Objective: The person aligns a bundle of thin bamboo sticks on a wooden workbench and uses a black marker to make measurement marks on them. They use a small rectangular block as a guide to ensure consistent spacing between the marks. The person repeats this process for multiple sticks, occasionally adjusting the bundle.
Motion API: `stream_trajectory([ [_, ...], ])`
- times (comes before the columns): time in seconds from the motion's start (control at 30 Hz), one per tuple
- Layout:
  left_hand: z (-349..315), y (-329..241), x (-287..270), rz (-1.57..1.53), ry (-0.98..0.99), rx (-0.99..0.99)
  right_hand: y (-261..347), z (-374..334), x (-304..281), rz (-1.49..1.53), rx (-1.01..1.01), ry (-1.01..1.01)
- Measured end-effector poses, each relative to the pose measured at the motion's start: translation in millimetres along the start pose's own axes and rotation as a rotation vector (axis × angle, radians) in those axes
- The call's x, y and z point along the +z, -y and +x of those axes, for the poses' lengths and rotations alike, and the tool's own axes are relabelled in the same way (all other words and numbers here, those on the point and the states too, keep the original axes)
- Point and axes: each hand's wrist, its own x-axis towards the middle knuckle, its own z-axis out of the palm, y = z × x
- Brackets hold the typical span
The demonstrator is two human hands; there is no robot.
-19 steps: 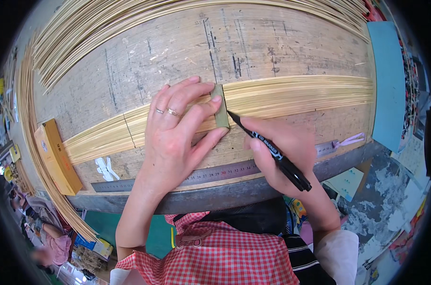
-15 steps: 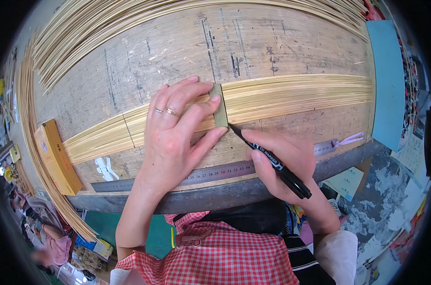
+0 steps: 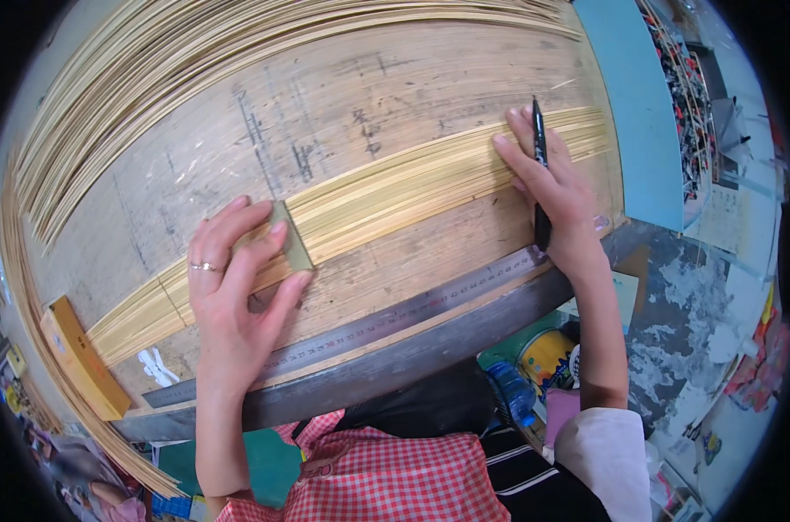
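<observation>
A flat layer of thin bamboo strips (image 3: 404,196) runs across the wooden table. Across it lies a short olive-green straight piece (image 3: 295,239), gripped along its edge by the thumb and fingers of my left hand (image 3: 230,283). A dark line crosses the strips left of that hand. Toward the right end, the fingers of my right hand (image 3: 569,200) rest on the strips. That hand also keeps a black marker (image 3: 540,148), tip pointing away from me. Nearer me, a steel ruler (image 3: 395,322) lies along the table's front.
More long bamboo strips (image 3: 195,65) lie at the back and down the left side. A yellow box (image 3: 83,357) stands at the left end, near a small white item (image 3: 157,367). A blue panel (image 3: 630,104) borders the right end. Dark metal (image 3: 395,370) edges the front.
My right hand has left the green piece and moved right and away onto the strips, with the marker turned upright in it. My left hand still grips the green piece; the view has shifted.
</observation>
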Motion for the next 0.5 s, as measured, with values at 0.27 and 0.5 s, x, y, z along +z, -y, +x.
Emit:
stream_trajectory([
  [0.27,-2.4,0.9,-3.9,0.034,0.021,-0.012,-1.9,0.4,-3.2,-0.083,-0.075,0.048],
  [0.5,-2.5,1.2,-1.4,0.037,0.024,-0.020,-4.6,-1.3,-1.4,-0.185,-0.160,0.057],
])
